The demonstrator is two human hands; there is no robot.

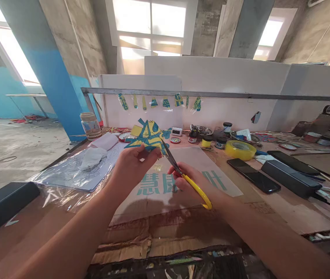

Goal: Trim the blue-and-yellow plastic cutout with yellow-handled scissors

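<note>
Between the fingers of my left hand [134,164] is a blue-and-yellow painted cutout [149,135] with a jagged outline, raised above the table. My right hand [195,176] grips a pair of scissors [195,190] with yellow handles. The dark blades point up and left, and their tips meet the right edge of the cutout. Whether the blades are parted I cannot tell. Below both hands lies a pale sheet [188,201] with large teal characters, partly covered by my hands.
Small painted pieces [166,102] hang in a row from a metal rail [228,94]. To the right are a roll of yellow tape [240,150], a phone [253,175] and a black power adapter [291,179]. A glass jar [90,126] and plastic-covered drawings [77,170] are at left.
</note>
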